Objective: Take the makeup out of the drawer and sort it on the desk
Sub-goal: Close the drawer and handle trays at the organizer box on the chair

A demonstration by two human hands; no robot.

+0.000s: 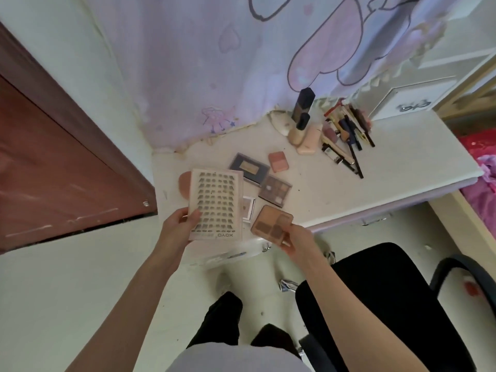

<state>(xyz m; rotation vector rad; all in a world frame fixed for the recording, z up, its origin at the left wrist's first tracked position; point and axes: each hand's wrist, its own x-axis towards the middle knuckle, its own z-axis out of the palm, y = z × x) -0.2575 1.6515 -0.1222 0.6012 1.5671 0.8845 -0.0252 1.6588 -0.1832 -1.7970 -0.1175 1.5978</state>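
Two hands, each holding one makeup item above the near edge of the desk point(389, 167).

Left hand point(178, 224) grips the lower left edge of a flat lash tray point(216, 202), thumb curled over its front; the right hand point(298, 238) pinches a tan four-pan palette point(271, 222) by its near corner. On the desk behind them lie a dark grey palette point(249, 167), a multi-shade eyeshadow palette point(275, 190), a pink blush compact point(278, 161), a pink puff point(184, 183) partly hidden by the lash tray, and a small white compact point(248, 208) between the two held items. Further back stand two dark-capped bottles point(302, 116) beside a pale pink case point(310, 140), with a heap of pencils and brushes point(346, 132) to their right. A black chair point(381, 299) stands on the floor at the right.
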